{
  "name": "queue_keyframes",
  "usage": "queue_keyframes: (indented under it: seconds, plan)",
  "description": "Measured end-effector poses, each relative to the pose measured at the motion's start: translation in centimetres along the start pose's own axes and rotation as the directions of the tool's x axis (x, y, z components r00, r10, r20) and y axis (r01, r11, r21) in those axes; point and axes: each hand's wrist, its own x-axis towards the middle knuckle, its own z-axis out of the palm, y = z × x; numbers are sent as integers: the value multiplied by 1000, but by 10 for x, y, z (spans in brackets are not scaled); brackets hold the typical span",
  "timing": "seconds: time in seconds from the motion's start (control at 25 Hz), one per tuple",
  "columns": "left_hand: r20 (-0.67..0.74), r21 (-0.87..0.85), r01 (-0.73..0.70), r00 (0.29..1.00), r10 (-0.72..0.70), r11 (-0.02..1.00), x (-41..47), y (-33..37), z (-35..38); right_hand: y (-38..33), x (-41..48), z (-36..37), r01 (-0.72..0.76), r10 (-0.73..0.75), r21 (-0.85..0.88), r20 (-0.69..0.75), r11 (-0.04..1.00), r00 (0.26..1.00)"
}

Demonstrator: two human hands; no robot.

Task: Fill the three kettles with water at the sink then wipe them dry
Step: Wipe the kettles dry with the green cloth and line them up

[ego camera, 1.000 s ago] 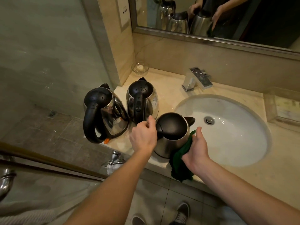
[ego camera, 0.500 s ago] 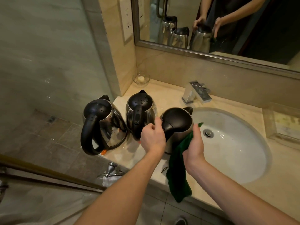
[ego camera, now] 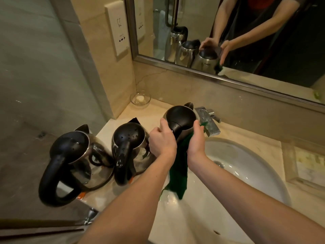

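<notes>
Kettle (ego camera: 181, 118) gripped by curled left hand (ego camera: 162, 140); right hand (ego camera: 196, 140) presses green cloth (ego camera: 178, 169) against it.

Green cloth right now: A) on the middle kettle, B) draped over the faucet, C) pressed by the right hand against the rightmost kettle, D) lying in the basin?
C: the right hand presses the green cloth against the rightmost kettle, its tail hanging below.

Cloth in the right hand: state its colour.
Dark green cloth, clearest in the head view.

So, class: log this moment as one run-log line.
stage: wiping | left hand: grips third kettle | right hand: presses green cloth on it
</notes>
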Motion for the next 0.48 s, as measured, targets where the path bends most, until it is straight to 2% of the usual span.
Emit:
queue_keyframes:
  seconds: [0.32,0.48]
  plan:
    - [-62,12,54,997,-53,998,20,-4,27,-3,26,5,-7,14,-89,80,996,997]
    - [-85,1,70,994,-70,998,25,-5,34,-15,29,4,11,-6,-82,57,997,998]
